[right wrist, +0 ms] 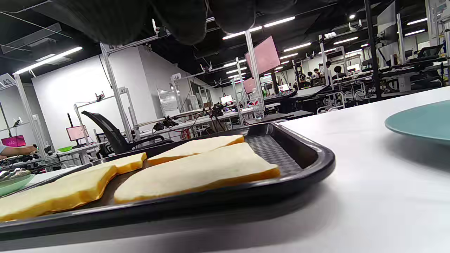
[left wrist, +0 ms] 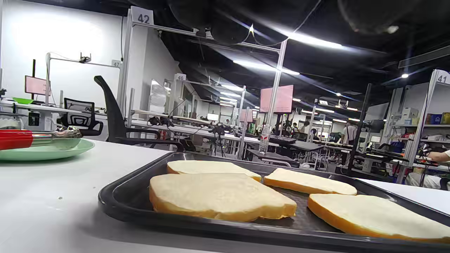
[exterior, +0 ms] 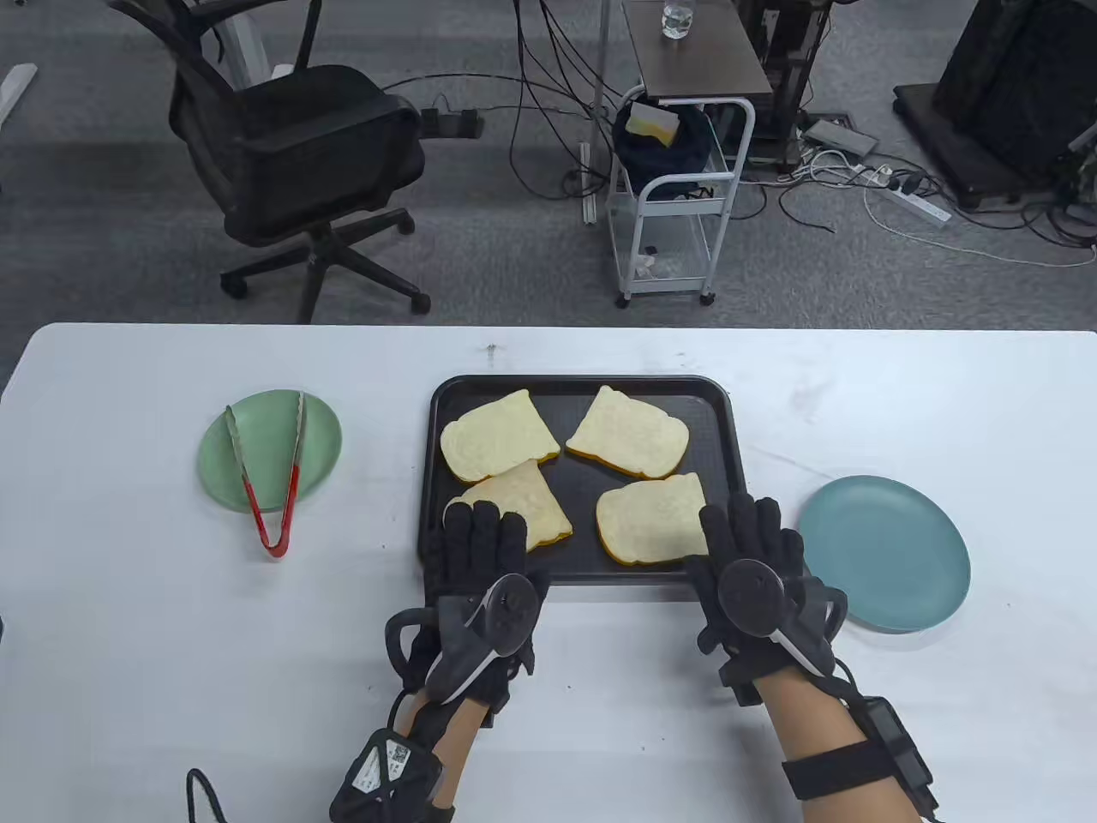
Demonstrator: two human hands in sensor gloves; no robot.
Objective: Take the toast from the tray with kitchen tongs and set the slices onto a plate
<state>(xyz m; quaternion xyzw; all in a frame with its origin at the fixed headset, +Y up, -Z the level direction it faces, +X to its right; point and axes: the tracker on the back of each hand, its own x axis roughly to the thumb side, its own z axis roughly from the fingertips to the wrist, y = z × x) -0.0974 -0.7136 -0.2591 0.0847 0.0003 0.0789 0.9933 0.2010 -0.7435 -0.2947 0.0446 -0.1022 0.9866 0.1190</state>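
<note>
A black tray [exterior: 437,403] in the middle of the white table holds several toast slices [exterior: 497,435], and the same toast [left wrist: 218,195] [right wrist: 197,172] fills both wrist views. Red-handled metal tongs [exterior: 272,476] lie across a green plate [exterior: 321,437] left of the tray, with the handle end hanging over the plate's near rim. A blue plate [exterior: 887,553] sits bare to the tray's right. My left hand [exterior: 482,536] lies flat over the tray's near-left edge, fingers straight, holding nothing. My right hand [exterior: 750,536] lies flat at the near-right corner, also holding nothing.
Beyond the far table edge stand a black office chair [exterior: 291,163] and a white wheeled cart [exterior: 686,189], with cables on the floor. A black cable [exterior: 201,793] curls at the table's near-left edge.
</note>
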